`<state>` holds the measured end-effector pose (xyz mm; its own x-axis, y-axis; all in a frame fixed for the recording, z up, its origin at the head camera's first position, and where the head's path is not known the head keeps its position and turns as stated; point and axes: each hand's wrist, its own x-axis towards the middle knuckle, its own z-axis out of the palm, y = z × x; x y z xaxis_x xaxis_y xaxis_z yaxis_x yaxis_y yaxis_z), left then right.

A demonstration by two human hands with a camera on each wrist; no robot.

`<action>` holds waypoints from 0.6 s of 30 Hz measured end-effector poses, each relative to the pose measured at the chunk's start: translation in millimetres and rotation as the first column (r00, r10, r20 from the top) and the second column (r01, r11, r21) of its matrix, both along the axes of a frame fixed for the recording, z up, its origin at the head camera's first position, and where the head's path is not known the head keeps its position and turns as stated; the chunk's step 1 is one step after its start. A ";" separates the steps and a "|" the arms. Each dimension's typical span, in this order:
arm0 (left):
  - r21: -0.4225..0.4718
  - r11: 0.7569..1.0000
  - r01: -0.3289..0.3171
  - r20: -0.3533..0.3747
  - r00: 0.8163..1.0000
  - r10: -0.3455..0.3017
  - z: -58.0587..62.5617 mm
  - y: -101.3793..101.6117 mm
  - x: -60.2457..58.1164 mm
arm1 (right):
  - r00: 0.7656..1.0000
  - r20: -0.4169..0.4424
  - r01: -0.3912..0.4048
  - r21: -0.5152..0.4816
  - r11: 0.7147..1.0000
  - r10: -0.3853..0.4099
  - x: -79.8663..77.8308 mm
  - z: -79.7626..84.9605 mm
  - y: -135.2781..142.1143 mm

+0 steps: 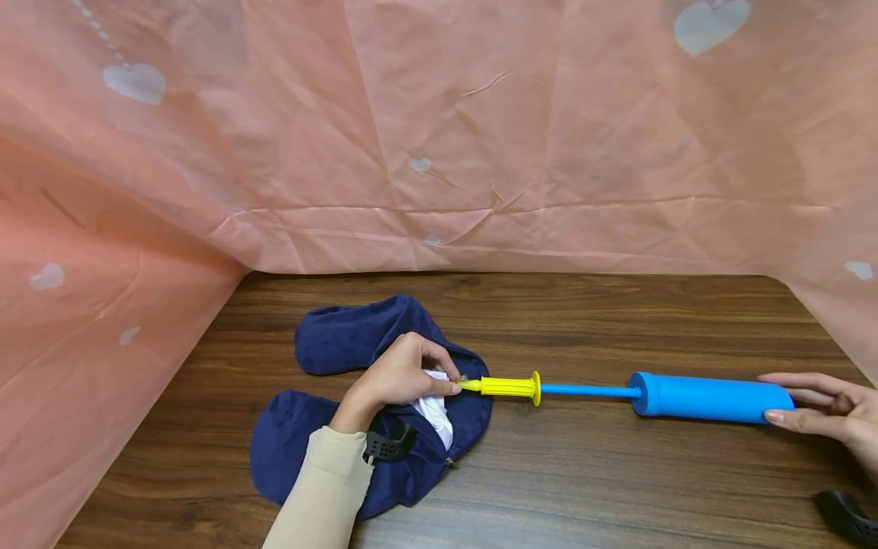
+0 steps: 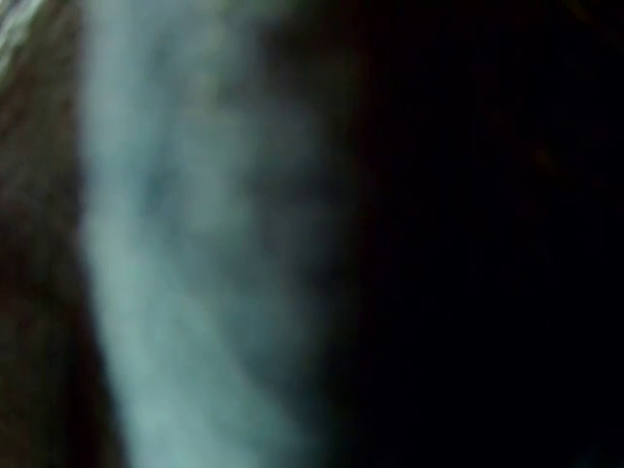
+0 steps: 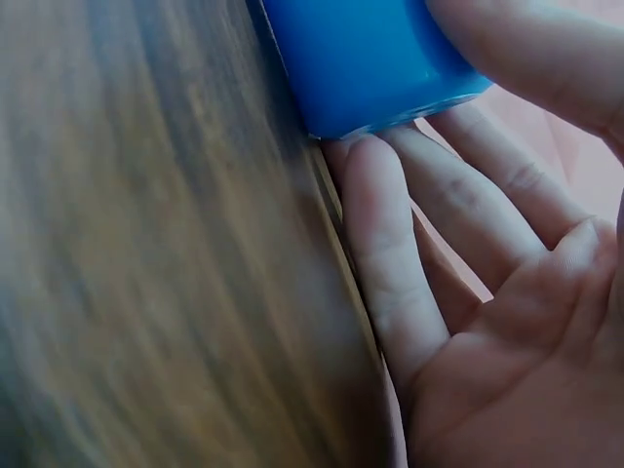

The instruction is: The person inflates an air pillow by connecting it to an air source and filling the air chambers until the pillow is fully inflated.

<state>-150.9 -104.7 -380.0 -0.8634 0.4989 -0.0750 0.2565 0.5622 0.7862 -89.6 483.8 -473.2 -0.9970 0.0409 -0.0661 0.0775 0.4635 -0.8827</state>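
Observation:
A navy U-shaped neck pillow [image 1: 350, 335] lies on the wooden table, its cover unzipped and a white inner lining [image 1: 439, 427] showing. Over that opening, my left hand [image 1: 405, 374] pinches a small clear valve between thumb and fingers, where the yellow nozzle of a hand air pump [image 1: 700, 396] meets it. The pump lies across to the right, its blue rod drawn out of the barrel. At the barrel's far end my right hand [image 1: 833, 404] grips with thumb and fingertips; the right wrist view shows them around the blue end [image 3: 380, 78]. The left wrist view is dark and blurred.
The brown wooden tabletop [image 1: 583, 488] runs under everything. A pink curtain with pale hearts [image 1: 480, 114] hangs along the back and both sides. Black straps are on both wrists, the left one [image 1: 391, 442] over the pillow.

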 end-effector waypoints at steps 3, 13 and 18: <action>0.007 1.000 0.000 -0.008 1.000 0.000 -0.4 -0.6 -0.3 | 0.999 0.034 -0.034 0.022 0.999 0.033 0.6 9.0 -10.1; 0.021 1.000 0.010 -0.005 1.000 -0.010 -1.3 -0.9 -0.9 | 0.993 0.081 -0.103 0.181 0.978 0.089 4.1 35.1 -49.7; 0.026 1.000 0.010 -0.005 1.000 -0.010 -1.3 -1.0 -1.0 | 0.989 0.081 -0.137 0.232 0.963 0.121 1.5 42.6 -67.7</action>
